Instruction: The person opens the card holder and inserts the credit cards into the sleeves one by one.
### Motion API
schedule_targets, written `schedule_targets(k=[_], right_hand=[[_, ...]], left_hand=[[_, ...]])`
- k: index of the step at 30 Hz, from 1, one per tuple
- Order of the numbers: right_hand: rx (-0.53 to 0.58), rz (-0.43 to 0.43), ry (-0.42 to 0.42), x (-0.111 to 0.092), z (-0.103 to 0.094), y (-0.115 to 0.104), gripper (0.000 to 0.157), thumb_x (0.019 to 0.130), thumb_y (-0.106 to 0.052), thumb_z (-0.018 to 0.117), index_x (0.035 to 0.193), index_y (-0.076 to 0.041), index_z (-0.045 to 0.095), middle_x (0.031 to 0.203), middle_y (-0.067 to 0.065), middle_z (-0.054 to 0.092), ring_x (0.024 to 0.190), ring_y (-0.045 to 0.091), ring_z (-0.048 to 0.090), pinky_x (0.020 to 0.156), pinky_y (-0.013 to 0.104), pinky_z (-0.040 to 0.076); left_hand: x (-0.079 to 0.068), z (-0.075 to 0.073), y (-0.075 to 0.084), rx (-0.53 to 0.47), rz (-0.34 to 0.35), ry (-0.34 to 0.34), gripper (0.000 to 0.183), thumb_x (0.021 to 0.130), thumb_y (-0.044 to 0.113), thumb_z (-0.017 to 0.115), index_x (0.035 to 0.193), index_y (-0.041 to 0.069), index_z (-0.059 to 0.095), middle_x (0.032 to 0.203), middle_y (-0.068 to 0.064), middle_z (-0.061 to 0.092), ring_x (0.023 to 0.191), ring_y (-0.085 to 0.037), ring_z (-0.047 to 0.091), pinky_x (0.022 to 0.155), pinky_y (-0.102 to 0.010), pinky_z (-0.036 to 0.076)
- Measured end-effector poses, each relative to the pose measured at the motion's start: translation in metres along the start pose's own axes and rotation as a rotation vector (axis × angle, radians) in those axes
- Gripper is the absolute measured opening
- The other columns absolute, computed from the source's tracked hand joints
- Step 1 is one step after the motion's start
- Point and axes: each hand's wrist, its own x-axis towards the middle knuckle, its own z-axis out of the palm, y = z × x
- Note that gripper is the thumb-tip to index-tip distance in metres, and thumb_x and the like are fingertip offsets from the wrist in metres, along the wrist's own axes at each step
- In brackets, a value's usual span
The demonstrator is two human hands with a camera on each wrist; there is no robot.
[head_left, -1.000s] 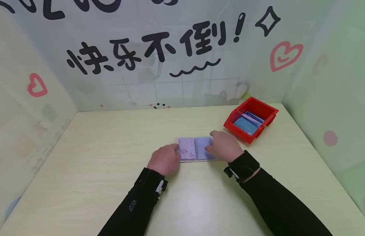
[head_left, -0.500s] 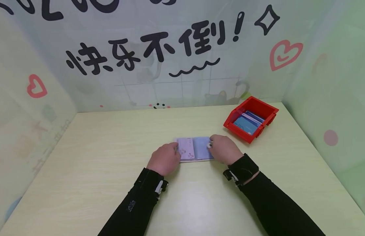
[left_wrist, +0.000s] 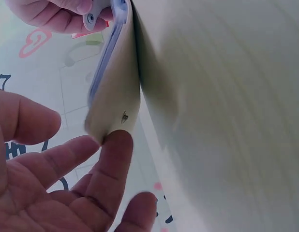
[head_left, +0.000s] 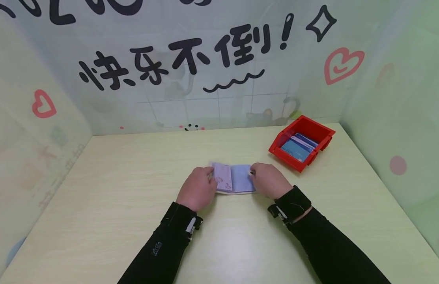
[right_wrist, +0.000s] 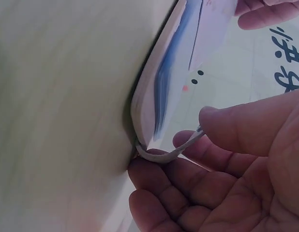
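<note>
A small pinkish-purple card holder [head_left: 241, 178] lies spread open on the table, with a flowered pink card on its left side and bluish clear sleeves on its right. My left hand [head_left: 197, 189] is at its left edge. In the left wrist view, the fingertips touch the outer face of the raised pale cover [left_wrist: 115, 106], while the thumb stands apart from it. At the opposite edge, my right hand [head_left: 271, 181] pinches the closing strap [right_wrist: 164, 156], which curves out from the cover between thumb and fingers. A round metal snap [left_wrist: 90, 18] shows on that strap.
A red plastic bin [head_left: 290, 152] stands at the back right of the pale wooden table [head_left: 98, 221]. Several blue and lilac cards [head_left: 299, 146] lie inside it. Printed cloth walls [head_left: 219, 110] enclose the table at the back and both sides.
The right hand has closed its thumb and fingers on the strap. The left hand has shifted slightly up, and the card holder's left cover has tilted up off the table.
</note>
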Motion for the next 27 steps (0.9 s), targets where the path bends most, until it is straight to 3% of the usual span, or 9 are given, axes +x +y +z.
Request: schedule_targets(k=[8, 16, 21, 27], right_hand=[[0.040, 0.000, 0.023, -0.003, 0.004, -0.001, 0.044, 0.106, -0.023, 0.064, 0.144, -0.002, 0.060, 0.125, 0.014, 0.070, 0.102, 0.027, 0.064, 0.104, 0.045, 0.057], [0.083, -0.002, 0.011, -0.004, 0.006, -0.003, 0.045, 0.108, -0.024, 0.060, 0.148, -0.004, 0.057, 0.129, 0.013, 0.068, 0.108, 0.028, 0.062, 0.108, 0.049, 0.054], [0.109, -0.008, 0.004, -0.004, 0.006, -0.003, 0.043, 0.109, -0.023, 0.058, 0.147, -0.004, 0.057, 0.133, 0.013, 0.067, 0.109, 0.028, 0.062, 0.109, 0.048, 0.054], [0.134, -0.039, 0.011, -0.005, 0.005, -0.004, 0.041, 0.109, -0.021, 0.058, 0.144, -0.002, 0.057, 0.133, 0.014, 0.067, 0.108, 0.028, 0.063, 0.107, 0.047, 0.056]], left_hand=[[-0.001, 0.002, 0.005, -0.052, 0.034, 0.050, 0.047, 0.106, 0.023, 0.053, 0.147, -0.001, 0.059, 0.147, -0.022, 0.056, 0.131, -0.033, 0.061, 0.113, -0.048, 0.050], [-0.004, 0.006, 0.009, -0.104, 0.113, 0.063, 0.044, 0.106, 0.019, 0.056, 0.146, 0.002, 0.060, 0.151, -0.015, 0.054, 0.107, -0.022, 0.069, 0.094, -0.038, 0.060], [-0.005, 0.008, 0.012, -0.142, 0.155, 0.025, 0.044, 0.105, 0.021, 0.059, 0.147, 0.007, 0.061, 0.154, -0.010, 0.053, 0.111, -0.022, 0.072, 0.092, -0.037, 0.062], [-0.006, 0.010, 0.013, -0.158, 0.176, -0.078, 0.052, 0.104, 0.026, 0.063, 0.154, 0.015, 0.054, 0.157, -0.005, 0.053, 0.121, -0.025, 0.071, 0.099, -0.040, 0.060]])
